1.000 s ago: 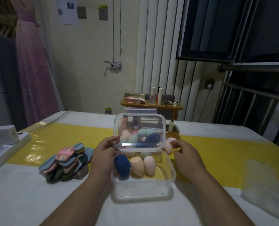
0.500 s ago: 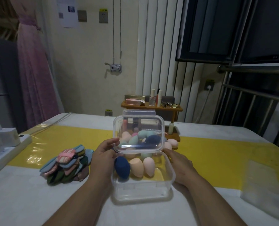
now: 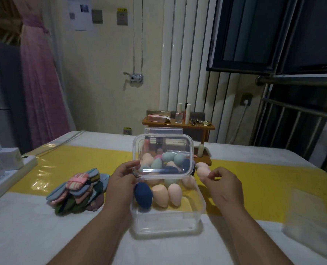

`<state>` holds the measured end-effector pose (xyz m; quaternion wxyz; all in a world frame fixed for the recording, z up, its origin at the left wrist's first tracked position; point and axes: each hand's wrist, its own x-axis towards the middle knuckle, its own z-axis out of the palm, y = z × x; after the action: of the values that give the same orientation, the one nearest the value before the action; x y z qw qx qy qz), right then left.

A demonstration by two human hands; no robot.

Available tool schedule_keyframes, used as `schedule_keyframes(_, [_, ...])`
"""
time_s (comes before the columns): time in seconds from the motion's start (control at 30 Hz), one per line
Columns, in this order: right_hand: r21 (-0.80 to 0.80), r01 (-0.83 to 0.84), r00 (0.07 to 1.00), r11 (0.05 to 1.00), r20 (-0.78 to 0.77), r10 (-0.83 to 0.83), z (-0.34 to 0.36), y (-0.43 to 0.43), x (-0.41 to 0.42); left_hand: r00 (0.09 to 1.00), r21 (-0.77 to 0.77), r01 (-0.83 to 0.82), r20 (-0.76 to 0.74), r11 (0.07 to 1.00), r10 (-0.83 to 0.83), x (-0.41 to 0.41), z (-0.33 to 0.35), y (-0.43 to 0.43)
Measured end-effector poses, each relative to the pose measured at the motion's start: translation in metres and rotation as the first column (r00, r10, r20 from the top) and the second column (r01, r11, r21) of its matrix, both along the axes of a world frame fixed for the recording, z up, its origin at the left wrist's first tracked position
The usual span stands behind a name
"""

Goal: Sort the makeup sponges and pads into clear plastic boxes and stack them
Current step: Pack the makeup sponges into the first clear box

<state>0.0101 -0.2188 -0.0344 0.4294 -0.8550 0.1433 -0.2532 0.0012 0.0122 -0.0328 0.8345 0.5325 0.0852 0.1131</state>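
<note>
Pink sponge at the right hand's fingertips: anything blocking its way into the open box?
Nothing visible blocks it. The left hand holds the lid raised over the back of the box, leaving its front open. The pink sponge, at the right hand, is just outside the right wall and only has to clear that rim.

Clear box point(image 3: 166, 222), lid point(image 3: 162, 150) raised; sponges point(image 3: 159, 195) inside; pads point(image 3: 78, 190) piled left.

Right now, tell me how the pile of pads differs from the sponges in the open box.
The pads are flat; the sponges are egg-shaped. The pads lie heaped on the table, left of the clear box; the sponges sit inside it. The pads include dark greens; the sponges are mostly peach and pink, one navy. Both are mixed colours.
</note>
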Motion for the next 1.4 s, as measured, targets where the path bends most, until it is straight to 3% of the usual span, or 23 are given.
schedule_keyframes(0.13, [0.095,-0.081,0.994,0.992,0.077,0.073,0.007,-0.002,-0.003,1.000,-0.009,0.010,0.010,1.000,-0.010,-0.003,0.004,-0.001])
schedule_keyframes(0.33, [0.110,-0.208,0.961,0.972,0.206,0.183,0.033,0.010,-0.021,1.000,-0.009,0.008,0.013,1.000,-0.008,-0.004,0.005,-0.001])
schedule_keyframes(0.47, [-0.012,-0.351,0.930,0.936,0.111,0.350,0.041,0.016,-0.031,1.000,0.003,0.010,0.009,1.000,-0.010,-0.004,0.005,-0.001])
schedule_keyframes(0.6, [-0.141,-0.407,0.913,0.902,-0.059,0.403,0.041,0.020,-0.032,1.000,0.034,0.005,0.013,0.999,-0.005,-0.002,0.004,0.000])
schedule_keyframes(0.73, [-0.366,-0.405,0.912,0.838,-0.229,0.340,0.034,0.027,-0.031,1.000,0.035,0.008,0.002,0.999,-0.008,0.000,0.001,0.001])
schedule_keyframes(0.87, [-0.502,-0.335,0.935,0.797,-0.282,0.216,0.036,0.037,-0.026,1.000,0.046,0.005,-0.005,0.999,-0.005,0.001,0.000,0.001])
schedule_keyframes(1.4, [-0.773,-0.182,0.951,0.608,-0.296,-0.091,0.033,0.057,-0.013,1.000,0.095,0.017,0.009,0.995,-0.018,-0.002,0.005,-0.001])
